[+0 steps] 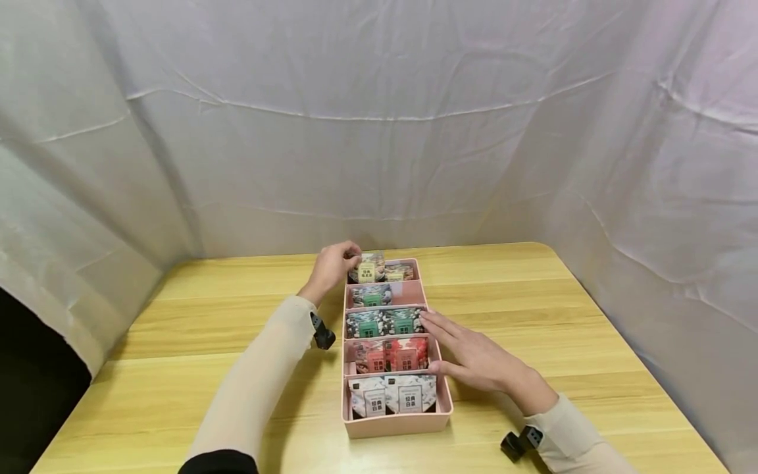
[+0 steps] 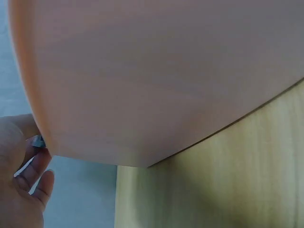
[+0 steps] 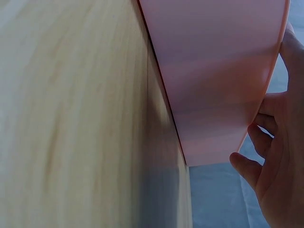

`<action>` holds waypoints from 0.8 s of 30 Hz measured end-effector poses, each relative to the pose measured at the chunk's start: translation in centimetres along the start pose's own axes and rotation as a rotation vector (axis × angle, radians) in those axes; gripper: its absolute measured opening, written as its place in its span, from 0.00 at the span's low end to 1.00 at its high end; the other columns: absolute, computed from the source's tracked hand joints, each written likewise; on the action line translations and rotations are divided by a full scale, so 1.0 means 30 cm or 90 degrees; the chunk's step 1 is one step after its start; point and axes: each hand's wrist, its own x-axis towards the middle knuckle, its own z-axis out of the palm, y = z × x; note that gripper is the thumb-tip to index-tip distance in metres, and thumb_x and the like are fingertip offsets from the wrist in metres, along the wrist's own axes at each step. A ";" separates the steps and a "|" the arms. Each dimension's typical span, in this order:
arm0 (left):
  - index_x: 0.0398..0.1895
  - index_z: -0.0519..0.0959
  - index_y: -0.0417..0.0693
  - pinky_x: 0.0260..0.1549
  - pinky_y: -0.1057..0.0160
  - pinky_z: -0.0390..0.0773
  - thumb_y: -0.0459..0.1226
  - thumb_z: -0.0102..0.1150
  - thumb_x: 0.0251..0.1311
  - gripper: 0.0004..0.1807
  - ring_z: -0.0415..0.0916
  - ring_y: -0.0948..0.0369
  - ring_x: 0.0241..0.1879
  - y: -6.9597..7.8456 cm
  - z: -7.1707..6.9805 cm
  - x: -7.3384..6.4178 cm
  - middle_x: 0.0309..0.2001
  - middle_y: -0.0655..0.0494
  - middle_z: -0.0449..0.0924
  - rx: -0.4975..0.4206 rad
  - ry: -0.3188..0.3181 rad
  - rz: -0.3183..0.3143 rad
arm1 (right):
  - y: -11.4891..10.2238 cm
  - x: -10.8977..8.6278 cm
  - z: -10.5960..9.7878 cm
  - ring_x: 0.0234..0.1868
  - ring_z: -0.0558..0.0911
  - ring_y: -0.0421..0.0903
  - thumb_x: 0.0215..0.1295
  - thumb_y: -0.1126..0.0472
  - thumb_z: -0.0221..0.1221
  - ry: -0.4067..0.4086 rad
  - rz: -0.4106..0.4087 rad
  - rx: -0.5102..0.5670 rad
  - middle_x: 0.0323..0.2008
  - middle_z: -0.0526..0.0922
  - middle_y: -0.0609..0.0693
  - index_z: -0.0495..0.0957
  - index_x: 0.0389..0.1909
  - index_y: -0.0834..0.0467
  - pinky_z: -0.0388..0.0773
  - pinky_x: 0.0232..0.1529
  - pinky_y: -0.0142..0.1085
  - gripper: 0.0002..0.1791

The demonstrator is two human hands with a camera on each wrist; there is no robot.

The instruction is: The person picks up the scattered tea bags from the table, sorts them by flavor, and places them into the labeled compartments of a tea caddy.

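A long pink divided box (image 1: 397, 426) holds printed tea sachets in a row of compartments. At its far end, my left hand (image 1: 333, 266) pinches the edge of a yellow-labelled tea sachet (image 1: 370, 264), which stands higher than the yellow-labelled one (image 1: 399, 271) beside it. The left wrist view catches a small corner of that sachet between the left hand's (image 2: 21, 166) thumb and fingers, at the box's rim. My right hand (image 1: 476, 359) rests along the box's right rim, fingers extended, with fingertips at the green-labelled sachets (image 1: 404, 322).
Nearer compartments hold red-labelled sachets (image 1: 406, 355) and white sachets (image 1: 410, 395). The second compartment from the back has one green-labelled sachet (image 1: 372, 296) on its left side. The box stands on a wooden table (image 1: 503, 283), with pale curtains (image 1: 379, 164) behind and at both sides.
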 end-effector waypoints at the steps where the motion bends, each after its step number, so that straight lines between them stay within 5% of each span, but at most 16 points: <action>1: 0.40 0.83 0.51 0.44 0.55 0.78 0.39 0.61 0.66 0.04 0.77 0.57 0.37 -0.001 0.001 -0.003 0.38 0.56 0.81 0.010 -0.004 -0.002 | 0.000 0.001 0.000 0.73 0.58 0.54 0.70 0.38 0.51 0.000 0.000 0.000 0.77 0.48 0.52 0.49 0.78 0.54 0.67 0.64 0.54 0.43; 6: 0.38 0.84 0.52 0.47 0.52 0.74 0.41 0.60 0.67 0.05 0.73 0.56 0.42 -0.003 -0.002 -0.016 0.42 0.57 0.79 0.047 -0.015 0.003 | 0.003 0.002 -0.003 0.73 0.58 0.54 0.70 0.38 0.51 -0.001 0.002 -0.002 0.77 0.48 0.52 0.49 0.78 0.54 0.67 0.64 0.54 0.43; 11: 0.40 0.84 0.51 0.42 0.54 0.77 0.41 0.60 0.67 0.07 0.75 0.55 0.41 0.001 -0.023 -0.023 0.45 0.54 0.80 0.030 -0.018 0.011 | 0.005 0.006 -0.007 0.73 0.58 0.55 0.70 0.38 0.51 -0.006 0.002 -0.004 0.77 0.48 0.53 0.48 0.78 0.54 0.65 0.64 0.55 0.43; 24: 0.43 0.84 0.50 0.50 0.49 0.76 0.44 0.60 0.67 0.10 0.75 0.53 0.49 0.017 -0.090 -0.053 0.49 0.52 0.80 0.028 -0.027 0.063 | 0.026 0.021 -0.056 0.71 0.62 0.58 0.70 0.38 0.52 -0.009 -0.013 -0.014 0.77 0.49 0.54 0.49 0.78 0.56 0.66 0.64 0.56 0.44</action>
